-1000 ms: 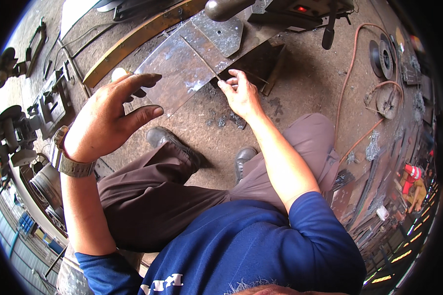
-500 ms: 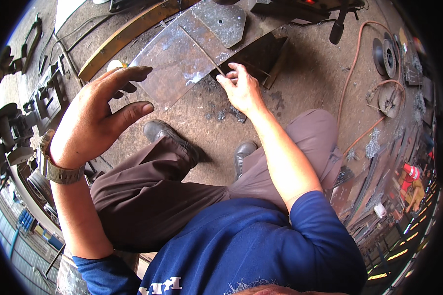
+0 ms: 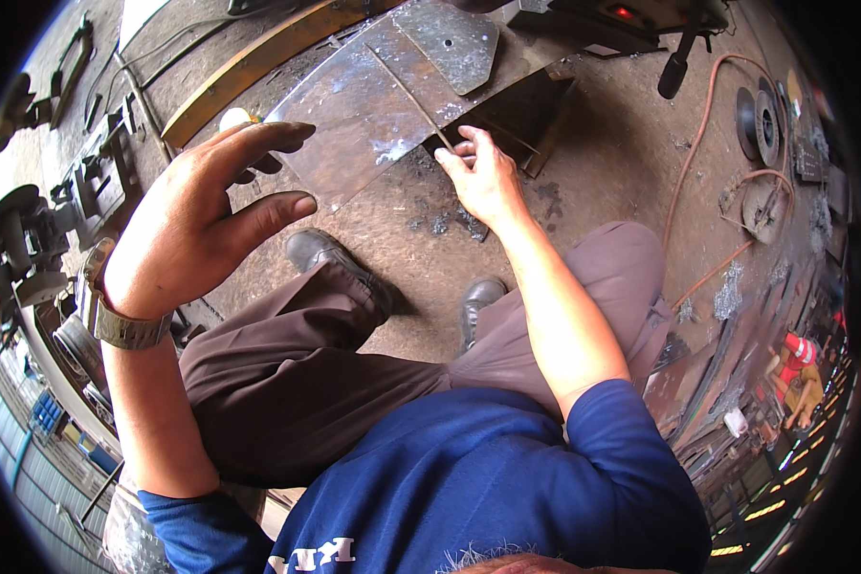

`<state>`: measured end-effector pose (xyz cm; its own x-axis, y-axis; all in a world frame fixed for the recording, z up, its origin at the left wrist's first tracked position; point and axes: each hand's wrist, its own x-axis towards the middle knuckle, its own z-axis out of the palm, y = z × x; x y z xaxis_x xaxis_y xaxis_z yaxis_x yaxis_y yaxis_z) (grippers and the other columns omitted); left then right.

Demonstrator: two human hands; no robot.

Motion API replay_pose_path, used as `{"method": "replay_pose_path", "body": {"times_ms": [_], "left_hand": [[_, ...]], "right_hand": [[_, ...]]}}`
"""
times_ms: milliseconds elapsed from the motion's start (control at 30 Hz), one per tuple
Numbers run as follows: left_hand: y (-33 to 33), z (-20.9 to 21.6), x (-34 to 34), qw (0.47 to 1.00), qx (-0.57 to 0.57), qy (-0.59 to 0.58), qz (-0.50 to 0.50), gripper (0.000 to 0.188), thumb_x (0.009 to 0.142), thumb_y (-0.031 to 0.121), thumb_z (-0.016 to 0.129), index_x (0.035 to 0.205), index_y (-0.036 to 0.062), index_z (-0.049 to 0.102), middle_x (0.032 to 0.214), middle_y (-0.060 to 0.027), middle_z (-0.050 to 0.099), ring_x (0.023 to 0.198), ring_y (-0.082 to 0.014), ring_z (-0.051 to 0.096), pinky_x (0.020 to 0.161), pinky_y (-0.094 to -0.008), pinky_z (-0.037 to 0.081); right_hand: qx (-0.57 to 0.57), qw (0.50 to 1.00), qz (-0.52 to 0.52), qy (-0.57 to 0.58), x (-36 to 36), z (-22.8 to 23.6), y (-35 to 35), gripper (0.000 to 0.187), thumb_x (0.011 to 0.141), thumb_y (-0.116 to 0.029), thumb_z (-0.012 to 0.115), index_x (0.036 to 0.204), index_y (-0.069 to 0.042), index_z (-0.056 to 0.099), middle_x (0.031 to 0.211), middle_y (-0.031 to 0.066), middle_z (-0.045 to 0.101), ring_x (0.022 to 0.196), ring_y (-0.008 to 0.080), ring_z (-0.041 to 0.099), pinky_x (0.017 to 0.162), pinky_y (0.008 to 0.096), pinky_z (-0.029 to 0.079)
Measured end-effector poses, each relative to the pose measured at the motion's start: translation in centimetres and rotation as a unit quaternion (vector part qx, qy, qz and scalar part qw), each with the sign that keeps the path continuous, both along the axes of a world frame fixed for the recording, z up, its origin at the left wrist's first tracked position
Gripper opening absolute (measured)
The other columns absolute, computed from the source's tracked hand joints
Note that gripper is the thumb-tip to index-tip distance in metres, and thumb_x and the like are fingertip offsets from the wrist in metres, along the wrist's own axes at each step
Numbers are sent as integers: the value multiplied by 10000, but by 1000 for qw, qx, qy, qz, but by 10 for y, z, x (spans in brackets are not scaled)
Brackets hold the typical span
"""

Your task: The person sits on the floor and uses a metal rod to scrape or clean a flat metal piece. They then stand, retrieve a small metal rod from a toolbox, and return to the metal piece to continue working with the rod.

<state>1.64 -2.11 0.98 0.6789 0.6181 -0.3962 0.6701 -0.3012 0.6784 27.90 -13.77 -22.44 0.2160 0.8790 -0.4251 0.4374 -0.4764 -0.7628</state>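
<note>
My right hand [image 3: 486, 177] pinches the near end of a thin metal rod [image 3: 404, 88] between thumb and fingertips. The rod slants over a flat steel plate [image 3: 340, 124], which is scuffed and marked with whitish patches. Whether the rod rests on the plate or hovers just above it, I cannot tell. A smaller plate [image 3: 447, 43] with cut corners and a small hole lies on the far part. To the left of the large plate, my left hand [image 3: 196, 215] is raised and empty, thumb apart from the stretched fingers. A metal-banded watch [image 3: 134, 328] circles that wrist.
A yellowish-brown beam [image 3: 258, 67] runs behind the plate. Dark machinery [image 3: 622, 24] with a red light stands at the far right. An orange cable [image 3: 703, 115] curves past round spools [image 3: 758, 124]. Metal parts crowd the left, and scrap strips and shavings lie at right.
The whole view has shifted slightly, so the plate and floor sit a little farther right and lower. Both hands keep nearly the same pose, the right still pinching the rod.
</note>
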Motion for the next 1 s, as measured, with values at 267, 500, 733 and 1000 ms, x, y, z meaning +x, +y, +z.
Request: {"method": "replay_pose_path", "body": {"times_ms": [267, 500, 733, 1000], "left_hand": [[0, -1, -3, 999, 32, 9, -15, 544, 926, 260, 782, 1388, 31, 608, 1234, -151, 683, 1110, -272, 658, 899, -376, 566], [1, 0, 0, 1000, 21, 10, -14, 552, 920, 273, 785, 1386, 34, 610, 1234, -155, 683, 1109, -272, 659, 902, -378, 558], [4, 1, 3, 998, 28, 22, -48, 503, 916, 242, 786, 1359, 50, 647, 1221, -144, 683, 1111, -265, 659, 894, -370, 555], [-2, -1, 6, 1000, 27, 5, -2, 501, 908, 271, 790, 1332, 43, 649, 1156, -162, 684, 1058, -311, 670, 904, -403, 538]], "right_hand": [[-4, 1000, 7, -11, -1, 0, 1, 680, 946, -401, 739, 1416, 37, 519, 1179, 229, 703, 1016, 312, 734, 902, 416, 576], [-2, 1000, 9, -7, 0, 1, 0, 677, 947, -396, 738, 1419, 35, 515, 1178, 228, 698, 1010, 311, 734, 899, 423, 577], [-4, 1000, 13, -3, 1, -2, -1, 678, 948, -391, 738, 1418, 41, 511, 1181, 226, 695, 1012, 310, 732, 899, 419, 577], [-13, 1000, 11, -2, 0, -2, -1, 714, 940, -430, 735, 1423, 45, 510, 1194, 235, 691, 1045, 326, 723, 921, 427, 568]]}}
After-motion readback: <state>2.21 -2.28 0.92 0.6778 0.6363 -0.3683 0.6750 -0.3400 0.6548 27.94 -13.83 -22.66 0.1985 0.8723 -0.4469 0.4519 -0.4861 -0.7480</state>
